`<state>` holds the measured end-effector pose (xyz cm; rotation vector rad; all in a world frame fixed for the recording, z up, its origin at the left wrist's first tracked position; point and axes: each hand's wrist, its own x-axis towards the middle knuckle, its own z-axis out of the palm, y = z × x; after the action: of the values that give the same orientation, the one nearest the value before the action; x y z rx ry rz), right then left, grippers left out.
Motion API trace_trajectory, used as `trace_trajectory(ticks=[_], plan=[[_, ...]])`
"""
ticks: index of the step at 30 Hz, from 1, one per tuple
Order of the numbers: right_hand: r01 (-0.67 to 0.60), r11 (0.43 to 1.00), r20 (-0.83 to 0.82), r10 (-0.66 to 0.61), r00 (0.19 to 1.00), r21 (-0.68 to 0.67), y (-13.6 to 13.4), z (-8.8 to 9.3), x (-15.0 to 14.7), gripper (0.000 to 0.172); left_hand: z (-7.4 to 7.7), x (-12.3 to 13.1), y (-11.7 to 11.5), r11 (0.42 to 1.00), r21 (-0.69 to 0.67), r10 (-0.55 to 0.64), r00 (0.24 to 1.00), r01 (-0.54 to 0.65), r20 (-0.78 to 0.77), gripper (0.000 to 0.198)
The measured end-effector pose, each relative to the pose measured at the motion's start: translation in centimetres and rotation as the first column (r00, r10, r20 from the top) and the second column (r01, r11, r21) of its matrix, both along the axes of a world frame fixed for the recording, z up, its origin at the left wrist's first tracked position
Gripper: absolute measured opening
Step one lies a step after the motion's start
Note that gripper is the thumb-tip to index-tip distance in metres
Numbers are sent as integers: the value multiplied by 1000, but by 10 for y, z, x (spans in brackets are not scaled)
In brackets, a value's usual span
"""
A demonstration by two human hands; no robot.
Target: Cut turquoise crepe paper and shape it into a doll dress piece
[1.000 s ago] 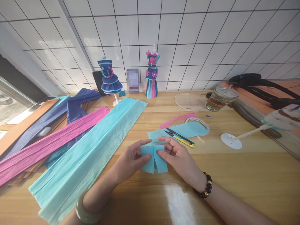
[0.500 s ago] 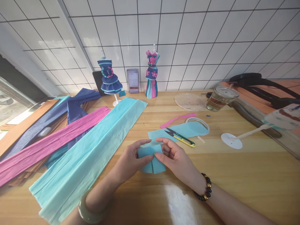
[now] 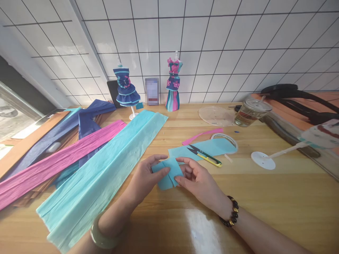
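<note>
A small light blue paper piece (image 3: 165, 181) with a slit or overlap down its middle is held above the table between both hands. My left hand (image 3: 149, 176) pinches its left part, thumb on top. My right hand (image 3: 197, 178) grips its right edge between thumb and fingers. Just beyond lies a blue paper strip (image 3: 177, 152), with yellow-handled thread snips (image 3: 205, 156) resting on it. A tape ring (image 3: 234, 143) touches the strip's right end, and a thin pink strip (image 3: 197, 135) lies behind.
Long blue (image 3: 106, 162) and pink (image 3: 66, 150) paper strips cover the left side. Two dressed mini mannequins (image 3: 124, 88) (image 3: 173, 84) stand near the wall beside a phone (image 3: 152, 91). At right are a lidded cup (image 3: 250, 113) and a white stand base (image 3: 263, 160).
The held paper has turned and shifted slightly left, its right part now tilted over the left. Both hands keep their hold. The whole view has moved slightly.
</note>
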<state>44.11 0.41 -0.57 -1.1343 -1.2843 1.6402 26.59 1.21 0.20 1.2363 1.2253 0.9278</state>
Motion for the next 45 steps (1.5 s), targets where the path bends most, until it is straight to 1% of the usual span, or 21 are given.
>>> trace_trajectory(ticks=[4,7,13,17,22,27,30,35,42,45], plan=[[-5,1000,-77,2,997,-28,-2,3,-3,45,2,2,0,999,-9,47,999,-47,19,42],[-19,998,-121,11,993,-62,-4,2,-7,51,3,5,-1,997,-30,70,997,-69,41,42],[13,998,-56,-16,998,-56,-4,-1,-7,56,2,6,-1,998,-27,62,996,-61,57,40],[11,999,9,-11,1000,-51,-4,1,-6,55,0,3,0,998,-15,65,995,-64,76,38],[-3,999,36,5,999,-44,-2,3,-5,55,0,1,0,998,-4,62,992,-62,106,40],[1,999,70,2,998,-52,-3,4,-5,54,3,0,1,1000,-21,22,996,-20,86,45],[-15,998,94,21,995,-64,-4,3,-6,56,2,1,2,999,-41,19,998,-16,56,44],[-39,996,90,46,995,-77,-2,2,-6,56,0,1,2,999,-43,26,999,-24,46,44],[-43,996,85,50,995,-77,-3,3,-5,55,6,0,1,998,-40,49,999,-50,-8,47],[-27,997,53,31,998,-74,-3,3,-5,56,5,0,1,999,-37,34,999,-34,17,50]])
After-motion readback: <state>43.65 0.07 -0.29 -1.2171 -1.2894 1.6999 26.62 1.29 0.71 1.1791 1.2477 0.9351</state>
